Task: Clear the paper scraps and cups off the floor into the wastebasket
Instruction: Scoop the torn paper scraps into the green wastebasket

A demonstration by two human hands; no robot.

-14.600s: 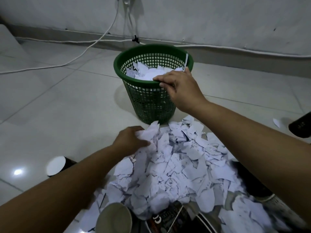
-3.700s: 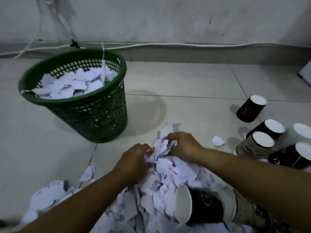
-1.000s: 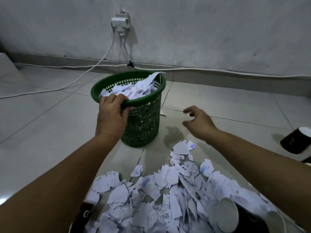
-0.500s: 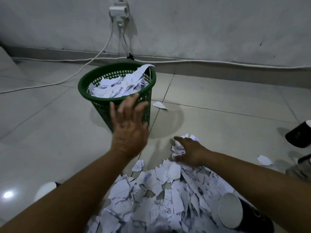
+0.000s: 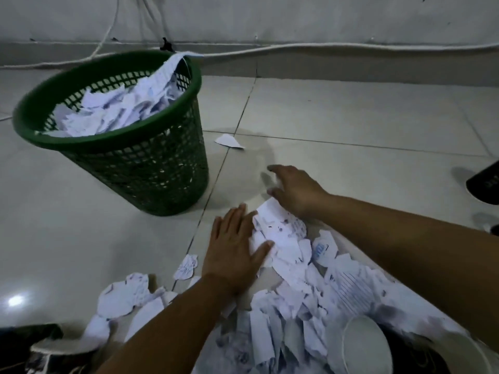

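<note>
A green mesh wastebasket (image 5: 151,168) stands at the left, nearly full of torn white paper. A heap of paper scraps (image 5: 291,287) covers the floor in front of me. My left hand (image 5: 232,252) lies flat, fingers straight, on the heap's near-left edge. My right hand (image 5: 294,188) reaches over the heap's far end with fingers spread, blurred, holding nothing. A black paper cup (image 5: 370,349) lies on its side at the bottom right, half buried. Another cup (image 5: 54,349) lies at the bottom left. A single scrap (image 5: 229,141) lies right of the basket.
A dark cup (image 5: 486,184) sits at the right edge. White cables (image 5: 324,48) run along the foot of the grey wall. Pale floor tiles stretch between the basket and the right edge.
My left hand has dropped from near the basket onto the paper heap. My right hand has moved forward past the heap's far end. The view has shifted closer and to the right.
</note>
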